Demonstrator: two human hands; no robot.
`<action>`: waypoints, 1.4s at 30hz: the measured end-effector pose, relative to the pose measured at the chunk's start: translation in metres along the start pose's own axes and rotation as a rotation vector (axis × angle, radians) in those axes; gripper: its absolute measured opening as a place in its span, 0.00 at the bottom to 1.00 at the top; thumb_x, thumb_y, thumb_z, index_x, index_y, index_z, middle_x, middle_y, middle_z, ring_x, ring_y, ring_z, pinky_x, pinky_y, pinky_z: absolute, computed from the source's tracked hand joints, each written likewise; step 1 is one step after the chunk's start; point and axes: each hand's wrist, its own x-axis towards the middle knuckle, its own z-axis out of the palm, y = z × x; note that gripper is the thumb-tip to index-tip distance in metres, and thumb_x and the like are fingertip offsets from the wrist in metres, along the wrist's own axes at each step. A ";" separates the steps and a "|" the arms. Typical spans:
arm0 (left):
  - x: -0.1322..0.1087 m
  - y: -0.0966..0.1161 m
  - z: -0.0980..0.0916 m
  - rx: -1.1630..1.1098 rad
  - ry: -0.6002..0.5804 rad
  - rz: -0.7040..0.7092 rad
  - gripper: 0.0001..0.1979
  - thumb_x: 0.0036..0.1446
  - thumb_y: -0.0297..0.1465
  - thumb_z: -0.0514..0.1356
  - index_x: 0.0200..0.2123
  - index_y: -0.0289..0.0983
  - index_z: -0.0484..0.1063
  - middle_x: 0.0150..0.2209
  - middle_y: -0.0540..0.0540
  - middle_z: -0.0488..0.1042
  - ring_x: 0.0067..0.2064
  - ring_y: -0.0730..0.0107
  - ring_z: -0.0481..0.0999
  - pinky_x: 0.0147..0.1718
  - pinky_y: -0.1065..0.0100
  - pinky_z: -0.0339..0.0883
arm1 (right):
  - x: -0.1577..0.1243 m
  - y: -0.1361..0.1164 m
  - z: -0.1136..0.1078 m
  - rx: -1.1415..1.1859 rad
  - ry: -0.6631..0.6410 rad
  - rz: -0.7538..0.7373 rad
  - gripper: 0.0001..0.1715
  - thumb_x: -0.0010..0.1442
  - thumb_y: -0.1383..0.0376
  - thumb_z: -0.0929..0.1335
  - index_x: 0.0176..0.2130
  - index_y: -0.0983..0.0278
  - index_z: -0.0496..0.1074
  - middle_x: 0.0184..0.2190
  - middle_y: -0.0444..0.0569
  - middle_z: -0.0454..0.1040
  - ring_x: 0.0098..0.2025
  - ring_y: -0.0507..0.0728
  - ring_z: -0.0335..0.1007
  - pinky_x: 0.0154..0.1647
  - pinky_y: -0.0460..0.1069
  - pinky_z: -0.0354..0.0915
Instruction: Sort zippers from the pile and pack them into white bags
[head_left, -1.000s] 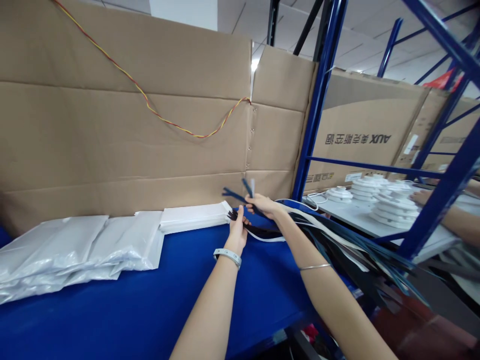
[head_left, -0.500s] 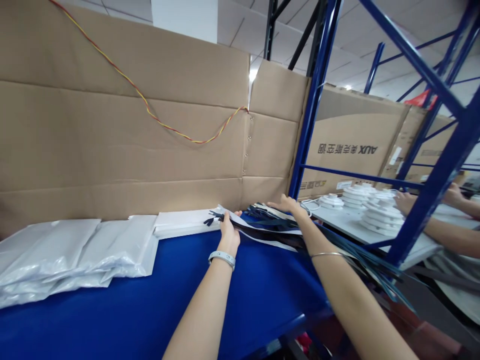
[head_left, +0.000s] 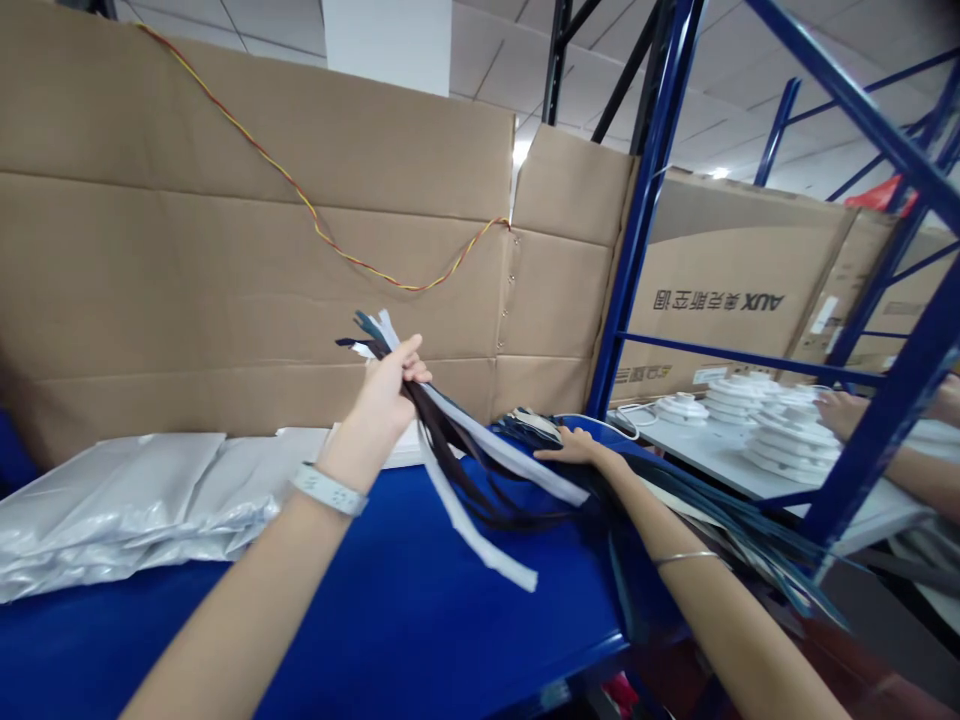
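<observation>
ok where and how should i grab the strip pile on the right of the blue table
Likely best by the bunched ends at the left end of the strip pile, pinched from above, beside the right hand. The ends gather closely there, while rightward the long strips fan out, so a grip might miss some.

Blue racking point(head_left: 646, 220) rises beside cardboard panels point(head_left: 262, 290), ceiling point(head_left: 510, 80) apparently tiled.

In the far right of the scene, the brand name "AUX" point(head_left: 763, 302) and the Chinese characters "奥克斯空调" point(head_left: 691, 301) are being displayed upside down on a large cardboard box point(head_left: 742, 240); lower down, printed symbols point(head_left: 643, 374) and a white label point(head_left: 709, 376) are being rendered too small for reading.
</observation>
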 end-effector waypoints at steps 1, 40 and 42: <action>-0.006 0.015 0.000 0.013 -0.016 -0.012 0.16 0.54 0.19 0.57 0.20 0.36 0.53 0.15 0.58 0.51 0.14 0.86 0.51 0.14 0.80 0.49 | -0.001 -0.004 0.004 -0.013 -0.012 -0.004 0.55 0.42 0.38 0.67 0.58 0.69 0.58 0.54 0.69 0.60 0.56 0.74 0.56 0.51 0.65 0.52; -0.084 0.034 -0.157 0.737 0.104 -0.124 0.19 0.45 0.30 0.67 0.43 0.39 0.73 0.48 0.38 0.72 0.52 0.54 0.69 0.52 0.55 0.59 | -0.074 -0.141 -0.065 0.092 -0.506 -0.618 0.25 0.40 0.56 0.73 0.37 0.66 0.76 0.28 0.51 0.73 0.29 0.58 0.68 0.30 0.49 0.62; -0.085 0.033 -0.160 0.887 0.109 -0.045 0.26 0.41 0.28 0.69 0.48 0.43 0.71 0.53 0.39 0.68 0.57 0.53 0.63 0.56 0.54 0.53 | -0.072 -0.141 -0.055 0.012 -0.400 -0.598 0.38 0.31 0.57 0.77 0.45 0.63 0.73 0.40 0.55 0.73 0.41 0.64 0.68 0.40 0.52 0.62</action>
